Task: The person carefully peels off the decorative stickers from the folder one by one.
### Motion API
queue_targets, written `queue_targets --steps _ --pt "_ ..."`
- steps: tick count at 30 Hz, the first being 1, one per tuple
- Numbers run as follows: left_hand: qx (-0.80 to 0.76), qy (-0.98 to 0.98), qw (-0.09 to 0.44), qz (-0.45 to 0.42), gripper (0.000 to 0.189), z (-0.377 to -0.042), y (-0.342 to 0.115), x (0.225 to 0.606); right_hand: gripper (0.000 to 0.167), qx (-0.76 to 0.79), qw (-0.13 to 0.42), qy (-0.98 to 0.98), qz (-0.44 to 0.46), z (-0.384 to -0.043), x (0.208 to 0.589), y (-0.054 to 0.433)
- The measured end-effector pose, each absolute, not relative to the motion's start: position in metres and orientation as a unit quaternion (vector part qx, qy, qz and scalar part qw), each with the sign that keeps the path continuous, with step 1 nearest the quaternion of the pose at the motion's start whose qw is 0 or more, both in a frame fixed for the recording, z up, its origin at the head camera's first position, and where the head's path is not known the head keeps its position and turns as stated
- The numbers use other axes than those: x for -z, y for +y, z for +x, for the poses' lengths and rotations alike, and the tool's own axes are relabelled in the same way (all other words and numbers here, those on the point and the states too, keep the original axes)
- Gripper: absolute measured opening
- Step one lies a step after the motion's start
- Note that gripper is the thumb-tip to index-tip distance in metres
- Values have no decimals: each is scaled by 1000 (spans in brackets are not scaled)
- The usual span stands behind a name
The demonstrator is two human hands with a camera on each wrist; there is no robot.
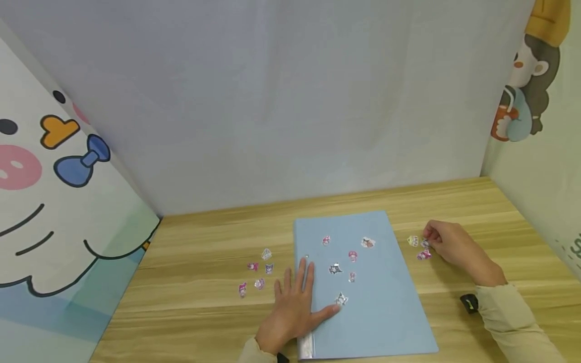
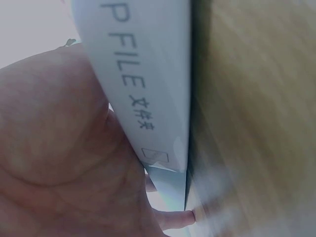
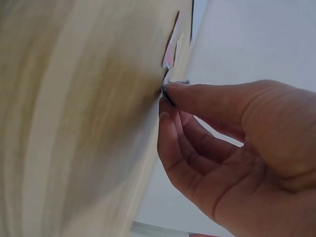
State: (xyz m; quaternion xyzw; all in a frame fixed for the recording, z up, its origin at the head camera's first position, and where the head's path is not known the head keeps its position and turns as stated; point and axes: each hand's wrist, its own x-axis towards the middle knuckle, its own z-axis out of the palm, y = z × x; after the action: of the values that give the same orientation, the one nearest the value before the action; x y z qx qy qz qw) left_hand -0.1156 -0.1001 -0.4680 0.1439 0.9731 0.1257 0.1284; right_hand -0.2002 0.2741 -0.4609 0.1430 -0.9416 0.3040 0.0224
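Note:
A light blue file folder point(image 1: 381, 317) lies on the wooden table. My left hand point(image 1: 292, 307) rests with spread, straight fingers over its spine point(image 2: 128, 64), the thumb reaching a star-shaped sticker point(image 1: 342, 299) on the cover. Several other small cartoon stickers, such as a dark one point(image 1: 335, 268), dot the upper cover. Right of the folder, my right hand point(image 1: 458, 247) pinches a small sticker point(image 3: 183, 82) between thumb and fingers, close over the tabletop. Beside those fingertips lie a yellow-green sticker point(image 1: 412, 241) and a pink sticker point(image 1: 424, 255).
To the left of the folder several loose stickers, among them a pink one point(image 1: 242, 289), lie on the table point(image 1: 190, 282). A small black object point(image 1: 469, 303) is beside the right sleeve. A pale wall point(image 1: 272, 126) stands behind, with cartoon-printed panels at both sides.

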Motion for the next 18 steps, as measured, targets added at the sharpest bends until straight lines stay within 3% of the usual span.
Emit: queue_targets --steps 10,18 --pt "-124 973 130 144 107 -116 -100 469 14 -286 43 -951 110 -201 462 272" --pt "-122 973 130 144 108 -117 -99 471 10 -303 17 -948 99 -201 464 269"
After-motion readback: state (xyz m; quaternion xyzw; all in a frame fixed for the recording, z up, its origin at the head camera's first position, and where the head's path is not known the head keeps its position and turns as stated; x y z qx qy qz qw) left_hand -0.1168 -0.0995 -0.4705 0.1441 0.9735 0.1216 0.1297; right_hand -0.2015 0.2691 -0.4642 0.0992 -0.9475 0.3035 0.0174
